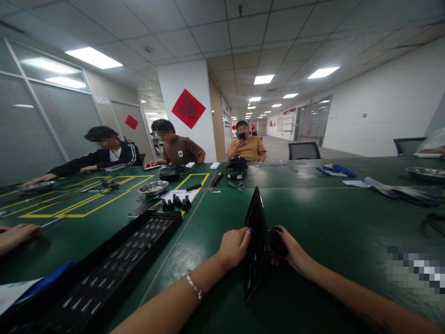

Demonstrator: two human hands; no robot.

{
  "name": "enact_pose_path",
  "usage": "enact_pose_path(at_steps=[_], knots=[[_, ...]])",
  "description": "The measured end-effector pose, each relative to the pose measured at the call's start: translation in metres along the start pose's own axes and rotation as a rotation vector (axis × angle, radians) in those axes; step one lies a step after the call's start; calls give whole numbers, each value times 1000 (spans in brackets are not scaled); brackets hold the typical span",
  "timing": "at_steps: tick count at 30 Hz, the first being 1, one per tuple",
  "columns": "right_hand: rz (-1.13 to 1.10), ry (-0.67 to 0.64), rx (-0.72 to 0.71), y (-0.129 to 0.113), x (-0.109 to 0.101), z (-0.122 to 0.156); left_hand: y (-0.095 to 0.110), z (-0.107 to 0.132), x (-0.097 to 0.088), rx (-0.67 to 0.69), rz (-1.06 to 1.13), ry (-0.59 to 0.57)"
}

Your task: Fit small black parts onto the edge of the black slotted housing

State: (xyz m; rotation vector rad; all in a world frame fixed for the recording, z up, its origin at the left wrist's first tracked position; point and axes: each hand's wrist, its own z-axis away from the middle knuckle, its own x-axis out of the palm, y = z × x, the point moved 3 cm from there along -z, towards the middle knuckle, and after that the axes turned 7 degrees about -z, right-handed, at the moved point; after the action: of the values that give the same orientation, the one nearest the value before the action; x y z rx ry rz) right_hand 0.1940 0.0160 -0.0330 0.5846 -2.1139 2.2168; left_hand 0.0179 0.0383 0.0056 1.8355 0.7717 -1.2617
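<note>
My left hand (233, 248), a bracelet on its wrist, is closed on the near left edge of a glossy black flat panel (256, 246). The panel stands upright above the green table, turned almost edge-on, so its exact kind does not show. On the far side of it my right hand (291, 248) has its fingers curled round a dark part (278, 242) at the panel's right face. Whether that part is joined to the panel is hard to see. Some fingertips of both hands are hidden behind the panel and the dark part.
To the left lies a long black tray (120, 253) with rows of small pointed pieces. Several black cylinders (177, 202), a metal bowl (153, 188) and pliers (236, 186) sit beyond. Blue gloves (335, 170) lie at the right. Several people sit round the table (330, 222); another person's hand (20, 235) rests at far left.
</note>
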Motion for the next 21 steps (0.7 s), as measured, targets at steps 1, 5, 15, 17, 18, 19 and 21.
enact_pose_path(at_steps=[1,5,15,17,18,19,21], knots=[[1,0,2,0,1,0,0,0,0,2,1,0],[3,24,0,-2,3,1,-1,-1,1,-28,9,10],[25,39,4,-3,4,1,-2,-1,2,9,82,74],[23,28,4,-3,3,1,-1,-1,1,14,102,72],[21,21,4,-2,3,1,0,-1,0,15,110,69],[18,16,3,-2,2,1,0,-1,0,14,117,68],[13,7,-3,-1,1,0,1,-1,-1,14,125,61]])
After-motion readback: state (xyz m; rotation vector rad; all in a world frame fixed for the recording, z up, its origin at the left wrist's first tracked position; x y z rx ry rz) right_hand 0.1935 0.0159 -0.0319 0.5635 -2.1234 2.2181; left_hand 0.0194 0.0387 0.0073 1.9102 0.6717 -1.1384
